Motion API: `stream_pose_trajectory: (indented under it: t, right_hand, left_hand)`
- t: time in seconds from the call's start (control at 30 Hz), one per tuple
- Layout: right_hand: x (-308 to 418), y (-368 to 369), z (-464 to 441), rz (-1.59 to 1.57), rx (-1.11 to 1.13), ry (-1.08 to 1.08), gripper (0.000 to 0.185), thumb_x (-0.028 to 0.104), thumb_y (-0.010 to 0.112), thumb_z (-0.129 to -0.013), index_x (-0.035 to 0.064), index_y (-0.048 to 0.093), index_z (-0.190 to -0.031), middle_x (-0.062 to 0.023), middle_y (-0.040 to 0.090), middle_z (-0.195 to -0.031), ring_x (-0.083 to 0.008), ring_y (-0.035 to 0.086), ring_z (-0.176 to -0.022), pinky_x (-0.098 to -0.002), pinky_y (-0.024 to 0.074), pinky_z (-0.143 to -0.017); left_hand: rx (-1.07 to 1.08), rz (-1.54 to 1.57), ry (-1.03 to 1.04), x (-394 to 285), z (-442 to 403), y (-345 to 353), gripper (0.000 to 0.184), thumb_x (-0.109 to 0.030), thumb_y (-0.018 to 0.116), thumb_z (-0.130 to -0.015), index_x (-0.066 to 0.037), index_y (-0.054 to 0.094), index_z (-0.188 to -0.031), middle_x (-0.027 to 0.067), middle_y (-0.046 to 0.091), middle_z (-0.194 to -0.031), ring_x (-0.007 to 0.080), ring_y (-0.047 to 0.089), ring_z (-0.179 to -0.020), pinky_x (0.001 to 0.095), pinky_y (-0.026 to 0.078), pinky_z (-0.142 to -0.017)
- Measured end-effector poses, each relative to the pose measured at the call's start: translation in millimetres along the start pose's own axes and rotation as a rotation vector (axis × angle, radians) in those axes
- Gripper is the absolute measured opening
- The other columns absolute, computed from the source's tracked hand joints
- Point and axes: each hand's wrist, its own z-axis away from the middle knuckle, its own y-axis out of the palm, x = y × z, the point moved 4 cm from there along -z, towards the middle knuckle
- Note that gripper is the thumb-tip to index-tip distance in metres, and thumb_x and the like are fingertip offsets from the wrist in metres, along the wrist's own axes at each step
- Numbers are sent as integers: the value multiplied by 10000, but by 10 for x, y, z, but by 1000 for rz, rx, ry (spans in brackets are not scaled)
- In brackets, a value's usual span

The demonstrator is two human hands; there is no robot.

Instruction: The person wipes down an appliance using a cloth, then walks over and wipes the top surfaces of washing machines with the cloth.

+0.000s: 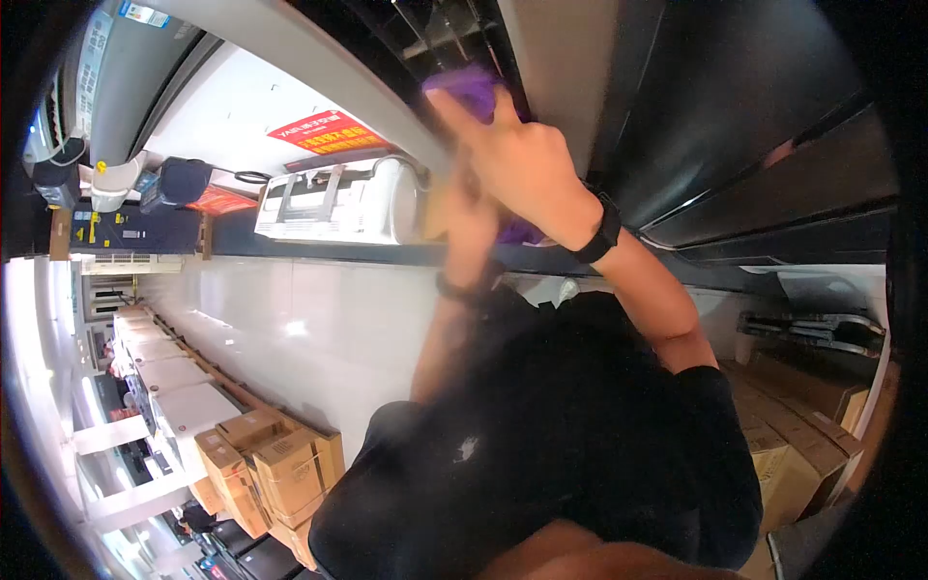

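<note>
My right hand (532,179), with a black watch at its wrist, reaches forward over a dark recess. Its fingers press on a purple cloth (466,89) at the inner side of a grey curved panel (382,92). A bit of purple also shows below this hand. My left hand (472,217) is close beside and partly under the right one, smeared by motion. Its fingers cannot be made out, nor whether anything is in them. A blurred yellowish patch (437,208) lies just left of it, next to a white boxy appliance (338,203).
Glossy black panels (754,145) rise at the right. A red and yellow sign (324,133) lies on a white surface behind the white appliance. Cardboard boxes (290,474) are stacked at lower left, with more cartons (797,454) at lower right. Pale floor (290,338) lies left of my body.
</note>
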Motion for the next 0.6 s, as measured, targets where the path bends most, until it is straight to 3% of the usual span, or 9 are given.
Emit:
stream_pose_trajectory:
  t: [0.13, 0.23, 0.33, 0.4, 0.5, 0.6]
  right_hand:
    - [-50, -45, 1, 24, -18, -27, 704, 191, 643, -836, 332, 462, -1501, -344, 629, -1115, -341, 696, -554, -397, 586, -503]
    - [-11, -62, 1, 20, -12, -13, 714, 196, 653, -827, 333, 460, -1500, -344, 628, -1105, -349, 693, -558, -404, 584, -501]
    - [1, -83, 5, -20, 35, 22, 724, 197, 662, -821, 330, 454, -1501, -341, 626, -1112, -376, 694, -588, -429, 590, -528]
    - [1, -106, -5, -79, 78, 67, 730, 196, 665, -820, 325, 445, -1504, -327, 625, -1137, -399, 697, -627, -449, 601, -567]
    - [0, -97, 39, -312, -39, 111, 725, 195, 659, -832, 318, 430, -1510, -292, 625, -1178, -422, 695, -675, -467, 610, -634]
    - [30, -103, 76, -317, -54, 134, 728, 201, 660, -837, 314, 419, -1514, -270, 617, -1216, -432, 693, -713, -473, 612, -671]
  left_hand:
    - [23, 87, -94, 26, 16, 13, 511, -64, 594, -938, 40, 499, -1429, 104, 688, -1179, 155, 647, -1022, 305, 514, -883]
    - [15, -113, 132, 162, -78, -46, 493, -89, 604, -946, 31, 520, -1416, 99, 707, -1117, 156, 656, -965, 311, 523, -829]
    - [105, -143, -86, 65, -119, -92, 461, -113, 606, -954, 40, 540, -1383, 128, 713, -1111, 175, 656, -1003, 329, 516, -861]
    - [62, -161, 0, 20, -103, -76, 440, -129, 606, -958, 52, 552, -1355, 152, 711, -1121, 181, 655, -1012, 337, 512, -871]
    - [8, -133, 83, -9, -70, -33, 433, -148, 607, -961, 65, 555, -1335, 180, 708, -1131, 183, 654, -1017, 339, 511, -876]
    - [21, -102, 102, -45, -48, -12, 432, -158, 598, -966, 66, 553, -1333, 185, 707, -1129, 186, 653, -1019, 340, 512, -875]
